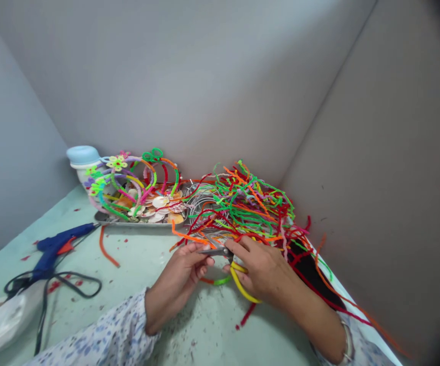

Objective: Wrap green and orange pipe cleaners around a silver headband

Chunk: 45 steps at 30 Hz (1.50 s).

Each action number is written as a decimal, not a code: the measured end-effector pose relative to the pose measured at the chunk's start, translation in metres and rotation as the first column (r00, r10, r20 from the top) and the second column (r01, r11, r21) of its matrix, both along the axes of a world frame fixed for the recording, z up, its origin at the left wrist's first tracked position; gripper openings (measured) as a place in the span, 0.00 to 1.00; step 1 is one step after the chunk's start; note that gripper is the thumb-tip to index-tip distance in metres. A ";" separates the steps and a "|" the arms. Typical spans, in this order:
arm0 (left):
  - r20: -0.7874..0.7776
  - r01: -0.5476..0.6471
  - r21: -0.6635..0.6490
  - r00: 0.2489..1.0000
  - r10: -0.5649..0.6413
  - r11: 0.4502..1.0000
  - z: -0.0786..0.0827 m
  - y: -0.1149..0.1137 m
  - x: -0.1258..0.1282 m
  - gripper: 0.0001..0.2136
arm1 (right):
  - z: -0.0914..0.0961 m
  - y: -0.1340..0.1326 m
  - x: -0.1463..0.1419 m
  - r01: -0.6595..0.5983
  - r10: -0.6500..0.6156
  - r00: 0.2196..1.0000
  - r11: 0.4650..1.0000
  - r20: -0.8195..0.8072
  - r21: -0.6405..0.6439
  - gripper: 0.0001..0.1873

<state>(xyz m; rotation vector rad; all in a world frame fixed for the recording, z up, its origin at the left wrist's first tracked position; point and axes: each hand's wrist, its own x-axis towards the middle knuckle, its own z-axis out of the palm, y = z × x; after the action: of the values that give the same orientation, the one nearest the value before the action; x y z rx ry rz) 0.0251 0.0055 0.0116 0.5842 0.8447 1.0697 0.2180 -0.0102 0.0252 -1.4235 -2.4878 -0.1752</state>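
Note:
My right hand grips yellow-handled scissors, blades pointing left. My left hand is closed in a pinch beside the blades, holding a short pipe cleaner piece that shows green and orange below the fingers. Both hands sit at the front edge of a big tangle of coloured pipe cleaners piled in the corner.
A metal tray at the back left holds finished pipe-cleaner hoops and paper flowers, with a white jar behind. A blue glue gun and its black cord lie at left. A loose orange pipe cleaner lies on the table. Grey walls close in.

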 end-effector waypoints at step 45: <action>-0.105 0.028 0.046 0.994 -0.023 0.999 0.002 -0.004 -0.001 0.03 | -0.003 -0.002 -0.001 -0.018 0.018 0.999 1.000 -0.043 0.019 0.19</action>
<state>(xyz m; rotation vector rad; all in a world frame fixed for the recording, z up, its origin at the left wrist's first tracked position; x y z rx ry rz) 0.0242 0.0018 0.0140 0.6937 0.9023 1.0455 0.2173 -0.0122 0.0221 -1.3825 -2.4571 -0.1617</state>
